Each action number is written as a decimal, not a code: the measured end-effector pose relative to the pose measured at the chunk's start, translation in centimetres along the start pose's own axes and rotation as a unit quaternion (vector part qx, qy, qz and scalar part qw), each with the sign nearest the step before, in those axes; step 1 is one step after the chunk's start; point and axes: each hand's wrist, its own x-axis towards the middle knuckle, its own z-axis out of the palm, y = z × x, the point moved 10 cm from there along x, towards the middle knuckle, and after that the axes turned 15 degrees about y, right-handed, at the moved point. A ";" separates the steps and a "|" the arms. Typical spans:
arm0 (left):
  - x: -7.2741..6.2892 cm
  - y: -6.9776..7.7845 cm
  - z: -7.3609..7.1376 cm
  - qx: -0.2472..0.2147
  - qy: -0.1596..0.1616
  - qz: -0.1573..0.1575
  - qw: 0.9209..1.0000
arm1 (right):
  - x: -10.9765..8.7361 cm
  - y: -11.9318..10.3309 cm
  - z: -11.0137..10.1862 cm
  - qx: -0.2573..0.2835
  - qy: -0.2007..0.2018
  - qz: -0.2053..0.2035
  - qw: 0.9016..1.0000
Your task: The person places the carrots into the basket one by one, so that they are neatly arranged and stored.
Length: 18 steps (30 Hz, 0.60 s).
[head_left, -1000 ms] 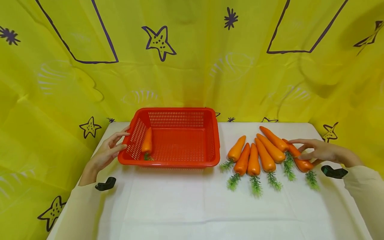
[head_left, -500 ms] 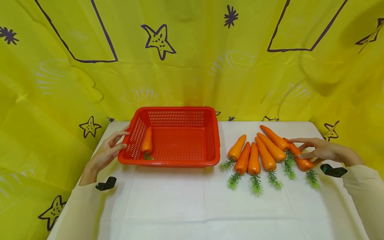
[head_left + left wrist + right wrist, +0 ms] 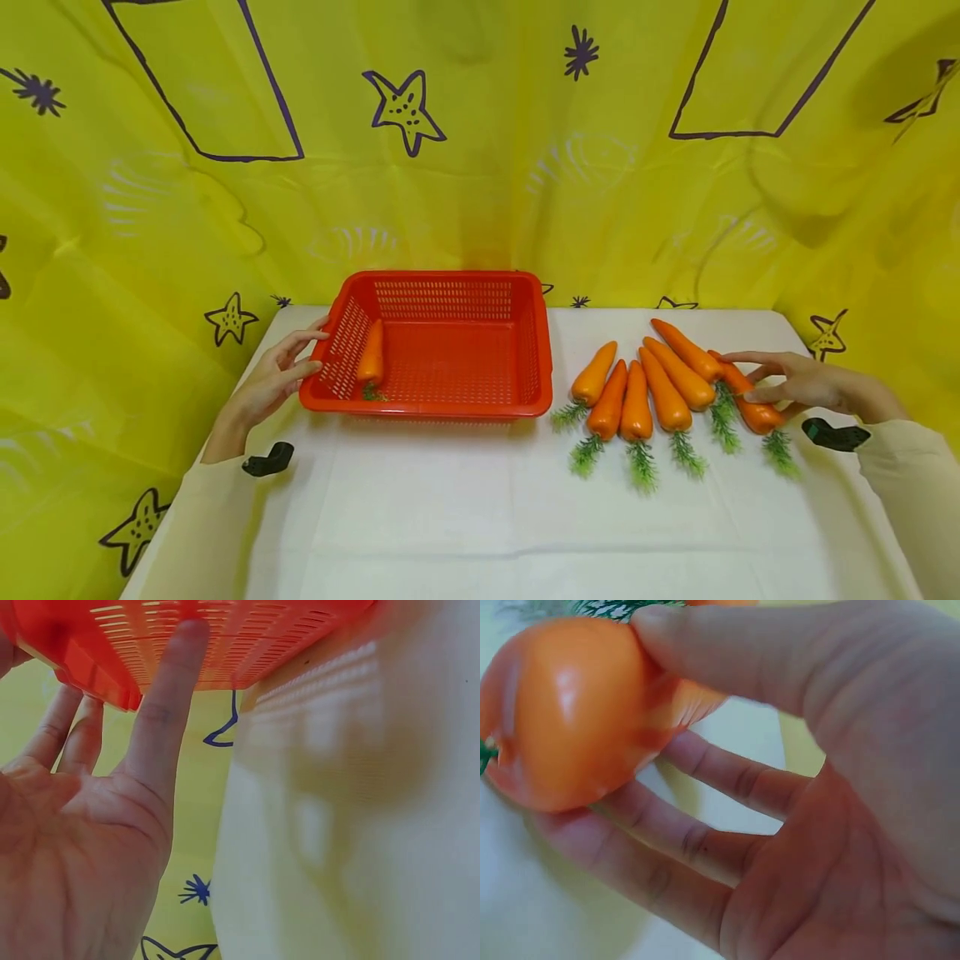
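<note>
In the head view, the left hand (image 3: 273, 379) holds the left rim of a red plastic basket (image 3: 450, 408). The left wrist view shows its thumb (image 3: 161, 712) straight against the slotted basket wall, with other fingers reaching the rim. Inside the basket lies a carrot (image 3: 371, 354) with a green top. The right hand (image 3: 813, 383) grips the rightmost carrot (image 3: 759, 417), which lies at the end of a fanned group. Up close in the right wrist view, the thumb rests on one side of that carrot (image 3: 577, 712) and several fingers curl along the other.
Several more carrots (image 3: 636, 404) with leafy green tops lie fanned out between the basket and the right hand. A white cloth (image 3: 465, 517) covers the table. Yellow patterned curtains (image 3: 480, 192) enclose the back and sides, close behind the basket.
The whole head view shifts slightly downward. Both hands, the basket and the carrots keep their places relative to one another.
</note>
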 end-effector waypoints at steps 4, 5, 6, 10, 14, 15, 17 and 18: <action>0.2 0.4 -0.2 0.062 0.012 0.011 0.998 | -0.2 -0.1 0.0 -0.002 -0.004 -0.012 1.000; 0.2 0.5 -0.2 0.080 0.014 0.014 0.997 | -0.3 0.0 -0.1 -0.005 -0.002 -0.012 1.000; 0.3 0.6 -0.2 0.099 0.017 0.017 0.995 | -0.3 0.1 -0.2 -0.008 0.001 -0.012 1.000; 0.4 1.0 -0.1 0.144 0.023 0.018 0.989 | -0.4 0.2 -0.7 -0.032 0.011 -0.006 0.999; 0.4 1.4 -0.1 0.161 0.029 0.021 0.986 | -0.8 -0.6 -1.6 -0.051 0.023 -0.014 0.998; 0.4 1.5 -0.1 0.165 0.030 0.025 0.986 | -0.9 -0.9 -1.8 -0.050 0.027 -0.016 0.998; 0.5 1.6 -0.1 0.168 0.031 0.027 0.985 | -1.2 -1.8 -2.4 -0.057 0.039 -0.028 0.997; 0.5 1.6 -0.1 0.170 0.031 0.028 0.985 | -1.3 -2.3 -2.6 -0.060 0.045 -0.032 0.997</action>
